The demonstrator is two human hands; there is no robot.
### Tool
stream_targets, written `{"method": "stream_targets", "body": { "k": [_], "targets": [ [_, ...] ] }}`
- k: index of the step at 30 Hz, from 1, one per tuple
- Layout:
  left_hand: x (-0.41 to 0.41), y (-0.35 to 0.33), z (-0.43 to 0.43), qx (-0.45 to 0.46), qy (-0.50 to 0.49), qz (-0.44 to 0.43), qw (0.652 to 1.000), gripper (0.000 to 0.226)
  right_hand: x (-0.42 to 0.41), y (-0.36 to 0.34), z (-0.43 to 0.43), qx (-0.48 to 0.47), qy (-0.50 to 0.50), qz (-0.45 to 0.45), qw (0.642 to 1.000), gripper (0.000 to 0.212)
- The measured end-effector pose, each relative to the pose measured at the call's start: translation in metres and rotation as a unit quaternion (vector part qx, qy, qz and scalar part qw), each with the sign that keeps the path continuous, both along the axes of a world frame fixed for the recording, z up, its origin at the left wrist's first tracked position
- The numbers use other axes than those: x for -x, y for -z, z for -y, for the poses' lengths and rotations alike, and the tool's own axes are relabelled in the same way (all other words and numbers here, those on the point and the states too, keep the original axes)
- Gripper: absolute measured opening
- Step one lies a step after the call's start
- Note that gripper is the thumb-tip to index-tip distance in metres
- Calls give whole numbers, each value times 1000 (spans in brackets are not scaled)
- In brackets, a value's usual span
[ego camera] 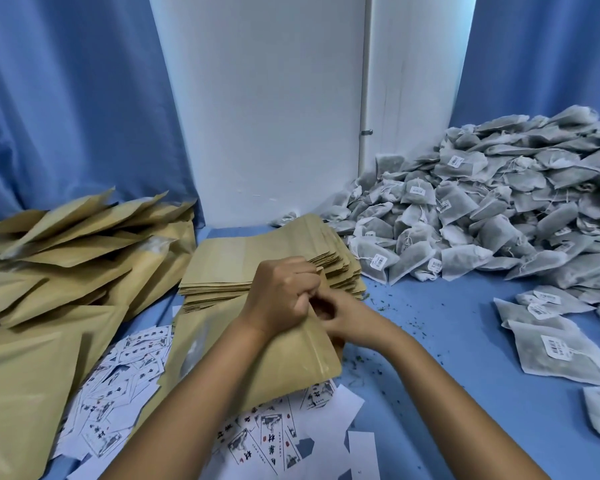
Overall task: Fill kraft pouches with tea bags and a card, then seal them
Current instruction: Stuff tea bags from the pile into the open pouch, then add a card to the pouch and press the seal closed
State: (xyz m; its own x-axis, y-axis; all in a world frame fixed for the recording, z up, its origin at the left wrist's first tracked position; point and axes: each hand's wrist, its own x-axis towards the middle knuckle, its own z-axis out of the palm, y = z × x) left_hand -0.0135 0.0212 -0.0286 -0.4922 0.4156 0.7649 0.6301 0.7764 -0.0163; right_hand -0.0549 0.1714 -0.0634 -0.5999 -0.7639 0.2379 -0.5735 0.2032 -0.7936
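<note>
Head view: kraft pouch (288, 355) top edge seemingly pinched between both hands' fingers (305, 271).

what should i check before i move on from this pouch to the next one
1. Pouch held by both hands: ok, left hand and right hand grip its top edge.
2. Top edge sealed all along: cannot tell, the hands hide it.
3. Tea bags and card inside: cannot tell, the pouch is opaque from here.
4. Empty pouches ready: ok, flat stack just behind.
5. Tea bags in supply: ok, big pile on the right.
6. Cards in supply: ok, printed cards lie scattered on the left.
</note>
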Motion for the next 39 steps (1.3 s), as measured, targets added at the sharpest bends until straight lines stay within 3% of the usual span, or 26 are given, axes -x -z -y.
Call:
{"method": "stream_targets", "body": {
  "k": [1,3,5,7,9,10,11,14,16,18,20,22,23,24,26,28,30,31,33,36,39],
  "targets": [
    [1,-2,0,-7,-4,-4,1000,14,3,3,0,81,45,18,996,25],
    [2,-3,-1,-16,-9,-12,1000,14,12,11,-7,187,170,45,967,6],
    [3,-2,-4,-26,-2,-14,1000,15,16,11,-13,164,260,81,948,15],
    [3,2,-12,-21,13,-16,1000,15,14,9,-7,128,137,261,947,26],
    [1,8,-23,11,21,-13,1000,15,9,1,4,177,50,427,885,38],
    [1,10,-28,31,21,-9,999,15,11,-4,7,193,52,457,867,39],
    [0,13,-31,49,20,-7,999,15,14,-10,12,190,77,465,861,36],
    [-4,12,-34,67,15,-11,998,16,19,-20,23,135,159,396,894,35],
    [-7,6,-29,47,-6,-1,999,15,22,-28,26,162,183,393,886,37],
    [-7,1,-21,-12,-64,20,998,22,27,-40,27,260,159,431,849,29],
    [-8,-1,-9,-119,-121,47,984,42,35,-53,24,386,142,497,764,17],
    [-7,5,1,-226,-221,37,948,62,46,-56,21,471,172,519,693,17],
    [-6,12,6,-306,-271,67,910,69,49,-52,20,497,184,518,671,23],
    [-5,19,10,-416,-283,139,853,72,50,-46,21,513,195,515,659,30],
    [-6,34,12,-647,-175,321,669,59,50,-29,24,533,221,510,638,34],
    [-9,49,7,-749,-15,438,497,31,48,-11,26,541,245,516,617,32],
    [-8,64,2,-792,101,453,396,17,49,9,27,519,272,521,621,32],
    [-7,71,-1,-806,129,448,365,16,48,18,25,499,284,521,631,30],
    [-4,84,-3,-815,111,439,363,20,46,37,22,443,325,488,678,15],
    [-1,103,4,-800,37,431,415,22,48,54,10,357,427,373,742,10],
    [5,110,14,-781,16,426,456,19,54,56,0,361,431,398,725,12]
  ]
}}
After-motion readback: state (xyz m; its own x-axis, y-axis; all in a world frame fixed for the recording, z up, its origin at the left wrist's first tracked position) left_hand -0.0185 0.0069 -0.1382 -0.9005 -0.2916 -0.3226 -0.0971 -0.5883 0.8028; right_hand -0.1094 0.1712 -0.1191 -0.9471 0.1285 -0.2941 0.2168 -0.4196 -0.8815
